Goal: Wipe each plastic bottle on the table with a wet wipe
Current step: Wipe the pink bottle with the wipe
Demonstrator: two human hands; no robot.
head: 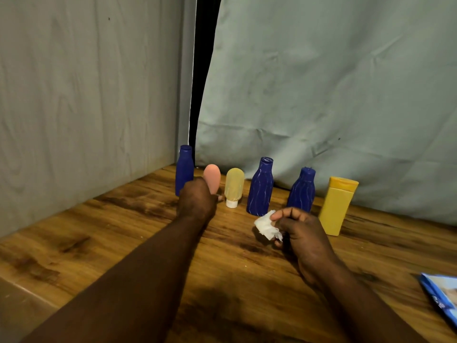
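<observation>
**Left hand on the pink tube, wipe held off to its right**

Left hand (pixel 197 196) was curled round the lower part of the pink, round-topped soft plastic tube (pixel 212 175), which stood upright on the brown wood-grain table (pixel 123 231). Most of the fingers were hidden behind the back of the hand. One fingertip showed at the tube's right side, so the hold was judged a wrap-around grip. The tube's long axis ran vertical, and its rounded top rose clear above the knuckles.

Right hand (pixel 301 231) lay to the right of the pink tube and nearer the camera, well apart from it. It pinched a crumpled white wet wipe (pixel 265 227) between thumb and fingers, with the wipe turned toward the tube.

Judgement: the coming move depended on closing that sideways gap, tube to wipe or wipe to tube. The left hand was the nearer one.

Other items, placed from the pink tube:
- Just left: a plain dark blue plastic bottle (pixel 184 169).
- Just right: a translucent yellow tube with a white cap (pixel 234 184).
- Farther right: two patterned dark blue bottles (pixel 261 189) and an opaque yellow rectangular bottle (pixel 337 206).
</observation>
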